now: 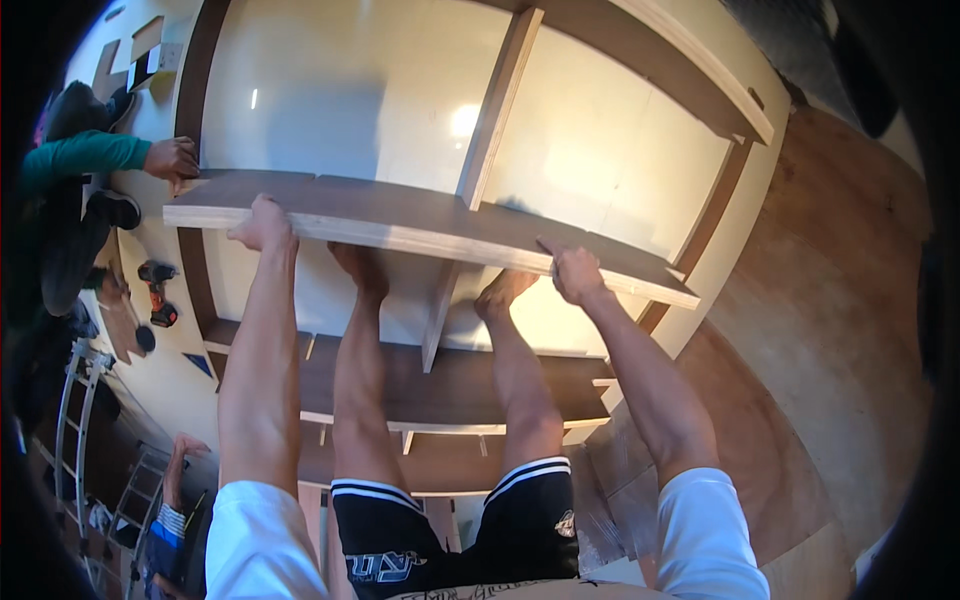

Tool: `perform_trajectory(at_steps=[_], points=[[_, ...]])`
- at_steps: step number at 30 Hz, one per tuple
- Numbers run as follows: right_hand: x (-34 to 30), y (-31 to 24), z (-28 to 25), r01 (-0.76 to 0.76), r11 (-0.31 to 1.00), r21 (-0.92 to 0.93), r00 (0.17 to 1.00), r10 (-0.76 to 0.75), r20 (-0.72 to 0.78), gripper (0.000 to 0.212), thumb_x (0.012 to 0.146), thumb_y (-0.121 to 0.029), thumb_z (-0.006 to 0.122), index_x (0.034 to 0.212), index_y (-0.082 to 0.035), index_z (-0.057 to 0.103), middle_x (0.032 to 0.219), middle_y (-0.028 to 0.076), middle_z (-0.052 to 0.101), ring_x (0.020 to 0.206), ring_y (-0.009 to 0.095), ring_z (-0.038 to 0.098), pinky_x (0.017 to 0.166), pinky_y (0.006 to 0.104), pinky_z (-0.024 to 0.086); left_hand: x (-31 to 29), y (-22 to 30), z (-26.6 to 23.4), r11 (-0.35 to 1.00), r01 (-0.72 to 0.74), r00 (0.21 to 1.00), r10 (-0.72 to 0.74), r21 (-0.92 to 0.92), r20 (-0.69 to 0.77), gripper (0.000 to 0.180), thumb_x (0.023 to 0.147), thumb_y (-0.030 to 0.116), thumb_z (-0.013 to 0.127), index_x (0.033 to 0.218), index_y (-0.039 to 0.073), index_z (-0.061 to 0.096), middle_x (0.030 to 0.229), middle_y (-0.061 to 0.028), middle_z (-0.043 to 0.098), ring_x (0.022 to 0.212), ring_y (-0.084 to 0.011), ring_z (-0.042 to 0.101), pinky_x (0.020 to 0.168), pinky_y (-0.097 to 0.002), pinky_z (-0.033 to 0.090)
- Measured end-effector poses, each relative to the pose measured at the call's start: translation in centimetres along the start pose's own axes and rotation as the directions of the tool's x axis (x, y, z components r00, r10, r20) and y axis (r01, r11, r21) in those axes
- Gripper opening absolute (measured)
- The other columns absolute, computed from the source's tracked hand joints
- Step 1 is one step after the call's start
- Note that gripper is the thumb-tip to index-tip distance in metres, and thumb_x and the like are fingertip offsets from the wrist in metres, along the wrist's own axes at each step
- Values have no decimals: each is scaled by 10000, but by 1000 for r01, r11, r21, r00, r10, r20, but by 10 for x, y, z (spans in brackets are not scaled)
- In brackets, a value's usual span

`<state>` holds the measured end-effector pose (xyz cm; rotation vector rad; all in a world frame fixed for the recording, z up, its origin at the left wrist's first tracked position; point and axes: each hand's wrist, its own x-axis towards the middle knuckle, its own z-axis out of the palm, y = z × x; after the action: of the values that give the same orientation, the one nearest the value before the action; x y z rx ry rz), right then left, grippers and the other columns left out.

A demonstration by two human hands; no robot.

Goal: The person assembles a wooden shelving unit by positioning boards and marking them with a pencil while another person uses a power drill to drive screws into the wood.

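A long dark-brown shelf board (pixel 400 212) with a pale plywood edge runs across the middle of the head view, slanting down to the right. Near its left end my left hand (pixel 264 226) is closed round the front edge. My right hand (pixel 576 272) grips the same edge towards the right end, one finger lying over the top. An upright divider (pixel 503 110) meets the board from the far side, and a shorter divider (pixel 439 315) stands on its near side. At the left end, a co-worker's hand (pixel 172 160) in a green sleeve touches the frame beside the board.
My bare feet stand on the white back panel (pixel 300 110) inside the frame. Nearer lies another brown shelf (pixel 400 385). A cordless drill (pixel 158 292), an open box (pixel 155 60) and a ladder (pixel 75 410) are at the left, with another person's arm (pixel 178 465). Brown sheeting (pixel 800 290) covers the right-hand floor.
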<state>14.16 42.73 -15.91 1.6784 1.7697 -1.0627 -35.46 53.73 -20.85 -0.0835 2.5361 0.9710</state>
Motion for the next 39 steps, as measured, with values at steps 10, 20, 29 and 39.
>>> perform_trajectory(at_steps=[10,20,29,39], points=[[5,-47,0,-68,968,-241,994,87,68,947,843,-308,856,1656,-219,378,1472,180,603,1353,451,546,1089,677,443,7,-12,5,1000,27,999,-27,14,-43,936,868,144,705,1595,-122,179,1489,-426,501,1390,-526,550,1225,-516,437],[87,-308,-12,504,863,-39,860,-506,-69,894,791,-275,896,1557,-104,469,1347,208,650,1238,447,615,1068,533,509,12,-10,-5,999,-5,996,1,-46,-86,902,867,104,718,1575,-149,221,1451,-454,496,1368,-557,531,1206,-528,416],[136,-379,8,454,888,-69,878,-460,-136,630,834,-335,834,1365,-76,614,1168,217,740,1034,446,724,888,549,584,2,-8,-8,990,38,997,-47,-135,-67,798,864,96,714,1512,-130,305,1380,-390,547,1287,-558,574,1135,-545,452],[136,-361,15,482,872,-86,851,-489,-192,575,807,-347,848,1264,-64,645,1010,216,749,816,463,727,692,531,579,-1,5,-41,922,260,948,-188,-286,256,707,927,60,685,1508,-52,297,1474,-356,492,1349,-537,546,1121,-547,473]])
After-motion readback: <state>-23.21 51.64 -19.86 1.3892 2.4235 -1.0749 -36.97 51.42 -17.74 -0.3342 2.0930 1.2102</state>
